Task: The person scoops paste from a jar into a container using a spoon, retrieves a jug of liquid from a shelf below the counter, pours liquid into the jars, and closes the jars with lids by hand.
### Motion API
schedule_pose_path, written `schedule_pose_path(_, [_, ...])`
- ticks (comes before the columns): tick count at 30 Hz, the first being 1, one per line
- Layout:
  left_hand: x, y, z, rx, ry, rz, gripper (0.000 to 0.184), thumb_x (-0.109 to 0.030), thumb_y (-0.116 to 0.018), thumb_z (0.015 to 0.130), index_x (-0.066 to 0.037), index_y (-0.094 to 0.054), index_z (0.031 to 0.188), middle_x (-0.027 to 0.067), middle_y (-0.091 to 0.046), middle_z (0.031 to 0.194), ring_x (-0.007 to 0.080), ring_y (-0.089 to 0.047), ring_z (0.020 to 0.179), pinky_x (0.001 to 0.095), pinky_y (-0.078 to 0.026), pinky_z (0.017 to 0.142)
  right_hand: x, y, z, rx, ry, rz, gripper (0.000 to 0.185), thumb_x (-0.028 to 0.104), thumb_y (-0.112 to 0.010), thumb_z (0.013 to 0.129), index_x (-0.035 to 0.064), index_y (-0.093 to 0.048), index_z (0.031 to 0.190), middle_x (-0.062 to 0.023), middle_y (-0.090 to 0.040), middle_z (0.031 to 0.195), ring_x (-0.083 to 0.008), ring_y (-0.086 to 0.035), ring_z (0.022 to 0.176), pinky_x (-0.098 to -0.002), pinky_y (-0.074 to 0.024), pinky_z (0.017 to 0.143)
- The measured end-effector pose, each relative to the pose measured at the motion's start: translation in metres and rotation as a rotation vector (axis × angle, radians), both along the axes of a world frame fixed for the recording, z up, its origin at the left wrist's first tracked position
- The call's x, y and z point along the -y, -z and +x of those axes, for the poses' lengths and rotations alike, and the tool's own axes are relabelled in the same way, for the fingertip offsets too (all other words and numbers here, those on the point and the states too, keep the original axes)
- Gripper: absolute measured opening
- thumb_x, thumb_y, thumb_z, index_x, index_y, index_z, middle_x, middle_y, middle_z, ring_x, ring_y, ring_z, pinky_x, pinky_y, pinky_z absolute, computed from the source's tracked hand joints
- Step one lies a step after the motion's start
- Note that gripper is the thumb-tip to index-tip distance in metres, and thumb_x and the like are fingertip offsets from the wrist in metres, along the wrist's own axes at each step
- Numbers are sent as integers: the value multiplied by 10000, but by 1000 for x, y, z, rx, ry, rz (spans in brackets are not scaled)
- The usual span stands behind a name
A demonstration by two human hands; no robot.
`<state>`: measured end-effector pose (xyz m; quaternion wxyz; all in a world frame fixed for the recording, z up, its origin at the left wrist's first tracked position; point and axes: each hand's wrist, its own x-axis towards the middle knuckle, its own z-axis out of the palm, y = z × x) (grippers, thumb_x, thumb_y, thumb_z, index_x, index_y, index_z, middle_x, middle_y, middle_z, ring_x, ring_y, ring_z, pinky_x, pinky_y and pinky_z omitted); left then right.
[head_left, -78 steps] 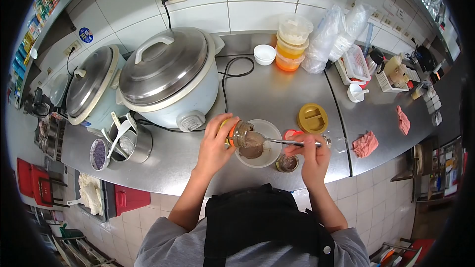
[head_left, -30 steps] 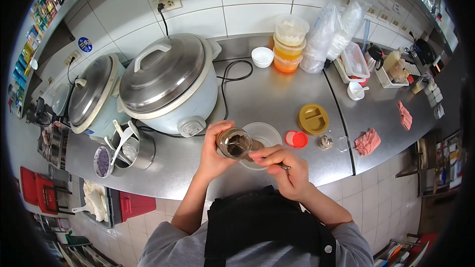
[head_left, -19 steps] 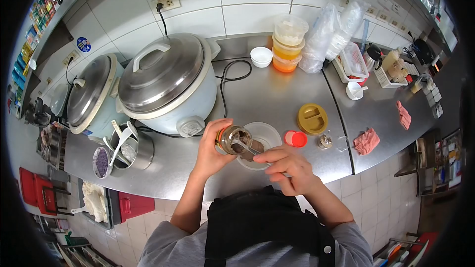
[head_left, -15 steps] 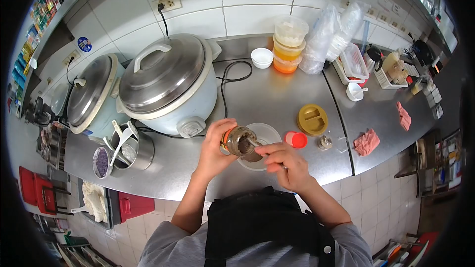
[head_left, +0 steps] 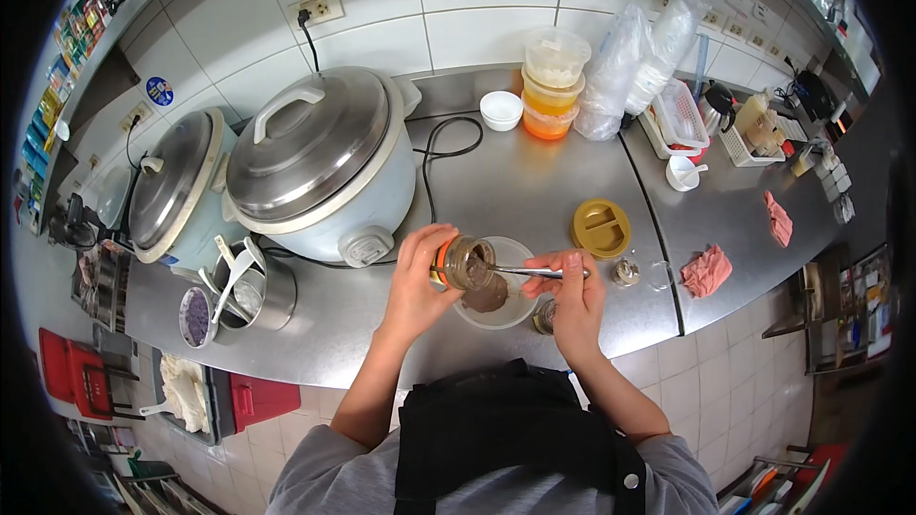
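My left hand [head_left: 417, 277] is wrapped round a glass jar [head_left: 466, 262] with an orange label, tipped so that its mouth faces right. Brown stuff coats the inside of the jar. In my right hand [head_left: 575, 300] a metal spoon [head_left: 544, 272] is gripped by its handle, lying nearly level with its tip at the jar's mouth. Below them stands a clear plastic bowl [head_left: 504, 318] with a brown heap [head_left: 488, 294] in it. A small glass container [head_left: 545, 317] shows partly beside the bowl, under my right hand. A round mustard-yellow lid [head_left: 601, 229] lies to the right.
Two big rice cookers [head_left: 315, 162] fill the back left. A metal pot [head_left: 272, 291] with white utensils and a tub of purple food [head_left: 196, 317] stand before them. Stacked tubs [head_left: 551, 86], a white bowl [head_left: 502, 112], plastic bags [head_left: 615, 76] and a pink cloth [head_left: 706, 271] are farther right.
My right hand has moved right and turned, so the spoon now lies more level and drawn back toward the jar's mouth. The red lid has become hidden behind this hand.
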<state>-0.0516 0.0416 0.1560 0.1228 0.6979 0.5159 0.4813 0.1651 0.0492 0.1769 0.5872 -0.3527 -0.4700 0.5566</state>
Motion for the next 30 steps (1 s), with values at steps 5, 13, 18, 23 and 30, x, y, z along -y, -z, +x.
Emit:
schedule_pose_path(5, [-2,-2,0,-44,-41,5,721,6,-864,598,-70,-557,1246,153,-591,1262,352,-595,1172,409,-513,965,-4,0,5,-57,59,-73,338,284,-379,1107,2,-500,968,-227,-674,981,-209,-673,699,-334,-585,661])
schedule_pose_path(13, [-2,-8,-3,-68,-47,2,711,8,-864,599,-70,-560,1237,149,-590,1256,352,-597,1158,408,-510,964,-10,12,15,-219,135,-217,301,302,-398,1104,47,-499,979,-203,-688,959,-201,-662,679,-308,-544,637])
schedule_pose_path(18, [0,-1,-11,-62,-67,-20,696,28,-836,621,-81,-557,1250,130,-578,1265,350,-546,1202,432,-468,1008,-11,15,35,-224,161,-159,300,306,-388,1108,58,-498,980,-192,-693,960,-193,-660,686,-297,-531,637])
schedule_pose_path(23, [2,-5,-20,-81,-123,-14,683,35,-831,631,-75,-561,1248,134,-579,1260,354,-557,1184,427,-478,994,-5,10,48,-122,185,1,275,280,-394,1108,53,-505,997,-186,-691,997,-179,-661,700,-301,-542,650])
schedule_pose_path(30, [5,-9,-21,-108,-179,13,666,0,-851,627,-52,-565,1227,147,-594,1232,358,-584,1146,415,-489,972,9,42,24,766,-173,581,86,66,-586,964,-4,-606,1010,-141,-690,1091,-319,-666,827,-391,-549,772])
